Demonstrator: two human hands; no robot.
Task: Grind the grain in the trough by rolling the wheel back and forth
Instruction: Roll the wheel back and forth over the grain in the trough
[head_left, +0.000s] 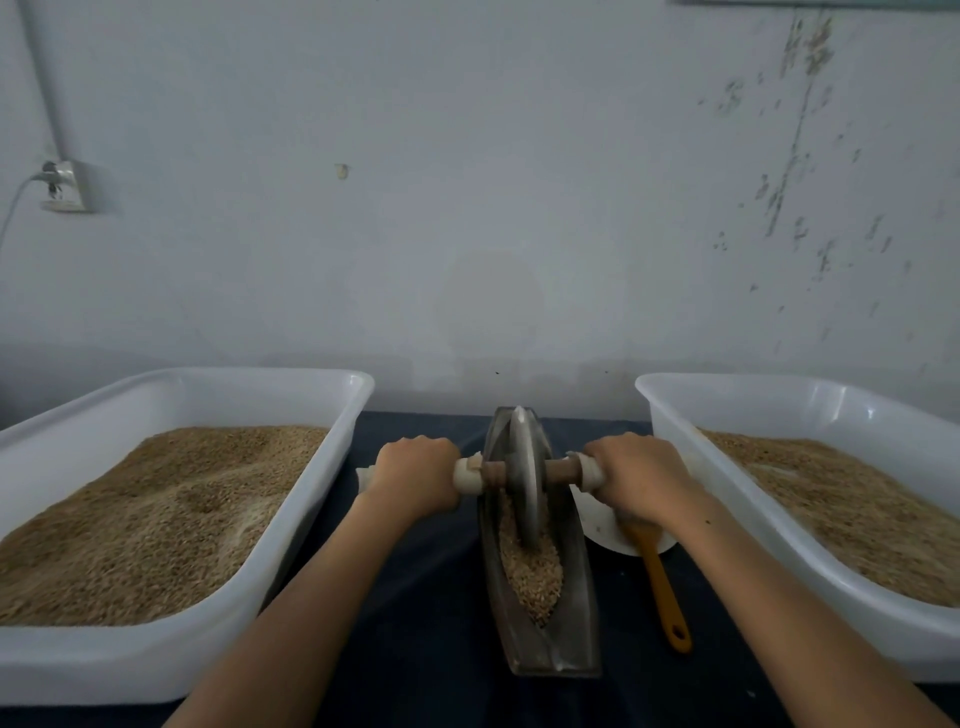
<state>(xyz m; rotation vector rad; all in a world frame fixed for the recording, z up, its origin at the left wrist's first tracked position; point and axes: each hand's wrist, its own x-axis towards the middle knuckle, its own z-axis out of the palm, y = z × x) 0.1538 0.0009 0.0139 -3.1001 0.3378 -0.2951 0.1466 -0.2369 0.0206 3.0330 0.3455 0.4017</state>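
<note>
Flanking the boat-shaped metal trough (540, 639) (grain (532, 577) heaped at its near end), the left hand (415, 475) and right hand (641, 480) each grip a cloth-wrapped axle (563, 470) end, holding the grinding wheel (524, 483) upright in mid-trough.

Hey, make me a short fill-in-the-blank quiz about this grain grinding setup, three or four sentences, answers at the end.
1. Both hands, left hand and right hand, grip the wooden ____ through the grey metal wheel.
2. The wheel stands in the boat-shaped metal trough, which holds ____.
3. The orange-handled spatula lies to the trough's ____.
4. Grain fills ____ white plastic tubs.

Answers: axle, grain, right, two
</note>
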